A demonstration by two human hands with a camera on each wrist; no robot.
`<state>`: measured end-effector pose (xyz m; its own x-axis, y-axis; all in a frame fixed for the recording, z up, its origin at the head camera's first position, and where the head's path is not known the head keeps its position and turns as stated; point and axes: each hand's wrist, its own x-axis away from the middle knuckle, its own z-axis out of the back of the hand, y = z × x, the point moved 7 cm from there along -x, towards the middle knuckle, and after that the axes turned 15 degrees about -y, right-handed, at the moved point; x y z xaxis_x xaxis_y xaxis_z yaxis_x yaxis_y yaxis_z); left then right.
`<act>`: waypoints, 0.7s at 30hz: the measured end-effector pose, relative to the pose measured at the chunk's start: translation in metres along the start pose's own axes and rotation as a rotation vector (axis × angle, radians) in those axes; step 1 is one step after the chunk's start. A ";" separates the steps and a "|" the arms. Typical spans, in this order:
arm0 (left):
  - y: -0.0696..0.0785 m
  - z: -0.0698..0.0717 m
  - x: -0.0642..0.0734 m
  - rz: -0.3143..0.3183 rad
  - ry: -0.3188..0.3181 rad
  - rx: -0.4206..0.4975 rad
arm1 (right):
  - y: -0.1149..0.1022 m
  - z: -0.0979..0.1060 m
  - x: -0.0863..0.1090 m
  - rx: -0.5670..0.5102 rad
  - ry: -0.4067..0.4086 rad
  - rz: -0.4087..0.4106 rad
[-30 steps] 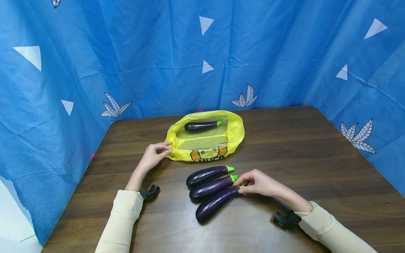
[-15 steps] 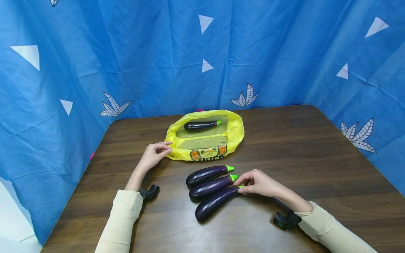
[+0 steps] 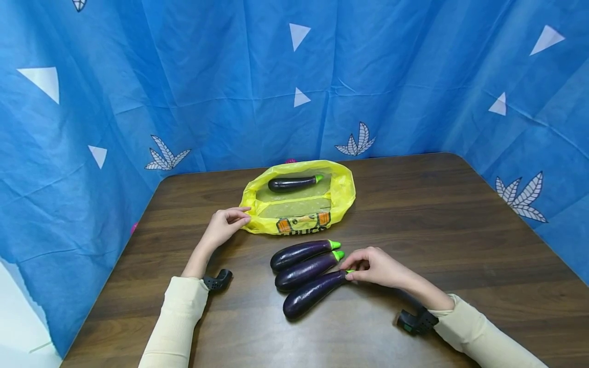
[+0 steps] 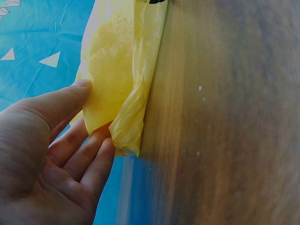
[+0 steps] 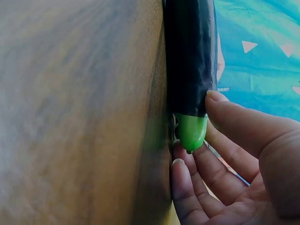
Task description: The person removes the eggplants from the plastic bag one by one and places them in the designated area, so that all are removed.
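Observation:
A yellow plastic bag (image 3: 344, 197) lies with its wide mouth facing up, and one eggplant (image 3: 291, 184) rests inside at the far side. My left hand (image 3: 223, 226) pinches the bag's left rim between thumb and fingers. In front of the bag, three dark purple eggplants with green stems lie side by side. My right hand (image 3: 377, 267) holds the nearest eggplant (image 3: 310, 296) by its stem end, thumb on the skin beside the green cap (image 5: 192, 131). The middle eggplant (image 3: 304, 272) and the farther eggplant (image 3: 299, 255) lie just beyond, stems pointing right.
The brown wooden table (image 3: 451, 214) carries everything. A blue curtain (image 3: 221, 76) with white triangles and leaf prints hangs along the back and both sides. Black wrist cameras sit on both wrists, below the cream sleeves (image 3: 177, 312).
The middle eggplant's stem end has shifted slightly away from the nearest eggplant, widening the gap between them. The nearest eggplant has turned slightly. The left hand and bag have stayed in place.

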<state>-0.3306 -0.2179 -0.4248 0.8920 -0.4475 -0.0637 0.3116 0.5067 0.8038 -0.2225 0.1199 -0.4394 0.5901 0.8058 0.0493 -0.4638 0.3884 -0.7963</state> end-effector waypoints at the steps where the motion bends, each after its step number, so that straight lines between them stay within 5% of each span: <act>1: 0.000 0.000 0.000 -0.003 -0.001 -0.003 | 0.000 0.000 0.000 0.000 -0.001 0.000; 21: 0.001 -0.001 0.002 -0.035 0.009 -0.004 | -0.001 -0.002 0.002 -0.060 -0.022 0.001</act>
<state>-0.3279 -0.2177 -0.4247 0.8835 -0.4582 -0.0972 0.3441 0.4939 0.7985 -0.2196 0.1202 -0.4402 0.5746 0.8162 0.0611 -0.4234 0.3603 -0.8312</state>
